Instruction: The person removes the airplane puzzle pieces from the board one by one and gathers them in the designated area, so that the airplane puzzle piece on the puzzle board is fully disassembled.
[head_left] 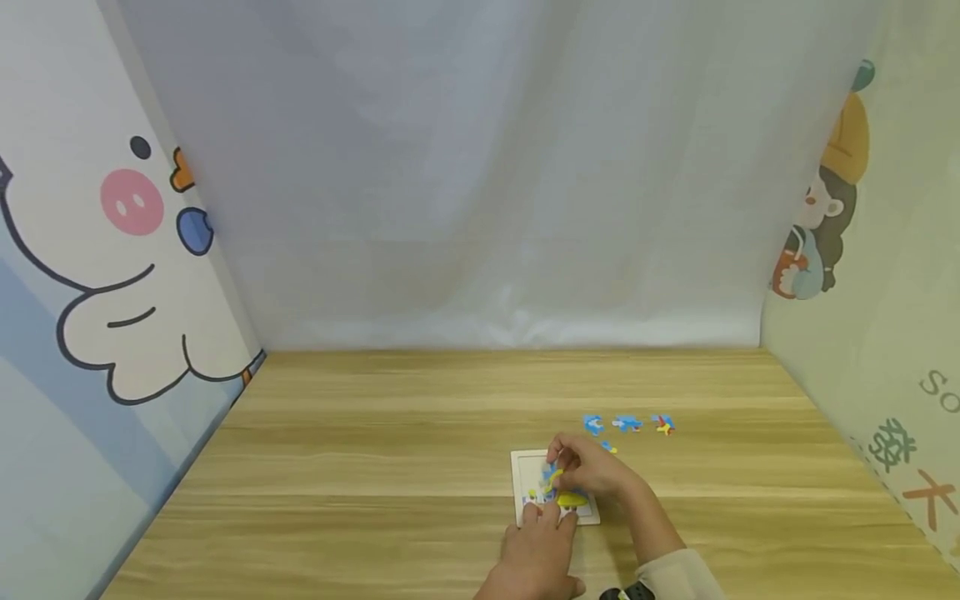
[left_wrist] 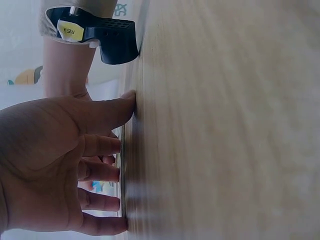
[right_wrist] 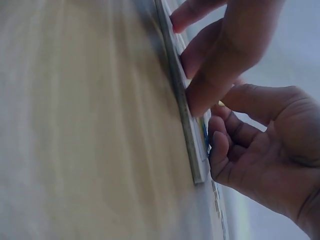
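Puzzle piece sits pinched in right hand while outstretched left hand touches board.

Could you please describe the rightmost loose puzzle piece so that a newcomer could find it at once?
On the wooden table, find the white-framed puzzle board. Beyond it lie several loose pieces. The one you want is the rightmost piece, set apart by bold yellow and red together.

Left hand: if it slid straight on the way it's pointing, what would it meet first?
Probably the blue-and-yellow puzzle piece that the right hand pinches, just ahead over the puzzle board; its height is hard to judge.
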